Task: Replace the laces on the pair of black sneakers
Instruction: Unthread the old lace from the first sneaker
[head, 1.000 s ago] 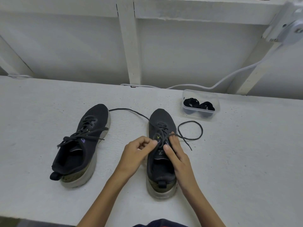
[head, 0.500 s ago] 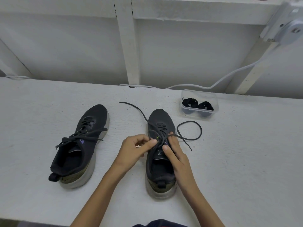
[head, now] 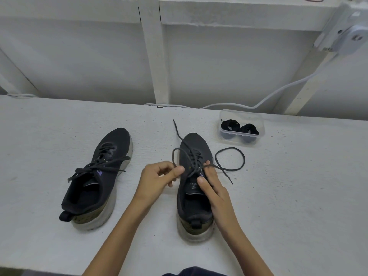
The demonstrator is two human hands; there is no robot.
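Left hand (head: 159,176) curled, thumb and forefinger pinching the lace (head: 240,156) just beside the sneaker (head: 196,142) mid-table. Right hand (head: 216,188) has its fingers straight, pressing the lace crossing on the tongue. Second sneaker (head: 117,142) sits well apart, leftward. Clear tub (head: 258,120) is near the far edge, with a broad stretch of table (head: 298,196) running right.

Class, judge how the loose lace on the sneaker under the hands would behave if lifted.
Probably floppy: the lace lies curled in a loop on the table. Likely very light, being thin. It may not lift free: it is threaded through the sneaker and the left hand pinches it.
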